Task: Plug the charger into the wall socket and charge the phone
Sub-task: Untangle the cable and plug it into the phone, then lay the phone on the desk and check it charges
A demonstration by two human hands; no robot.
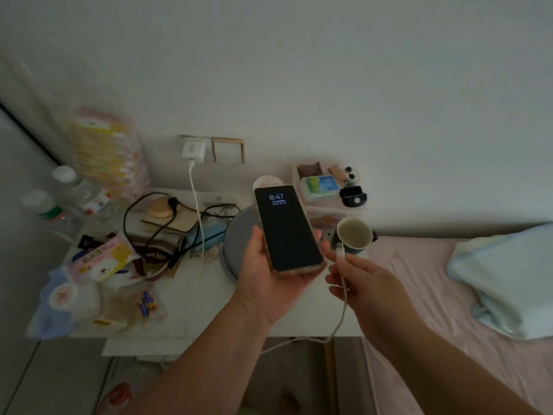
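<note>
My left hand (263, 274) holds a phone (287, 229) upright above the bedside table, its dark screen showing 8:47. Just right of it, my right hand (365, 283) pinches the white charging cable (344, 298) near its plug end (340, 247), which points up, a short gap from the phone's lower right edge. The white charger (193, 149) sits in the wall socket (187, 139) at the back. Its cable hangs down over the table, loops off the front edge and comes up to my right hand.
The white bedside table (209, 295) is crowded with black cables, a tissue pack (104, 259), bottles (74, 193), a grey round object (236, 244) and a cup (354, 235). A storage box (326, 190) stands behind. A bed with a pillow (502, 280) lies to the right.
</note>
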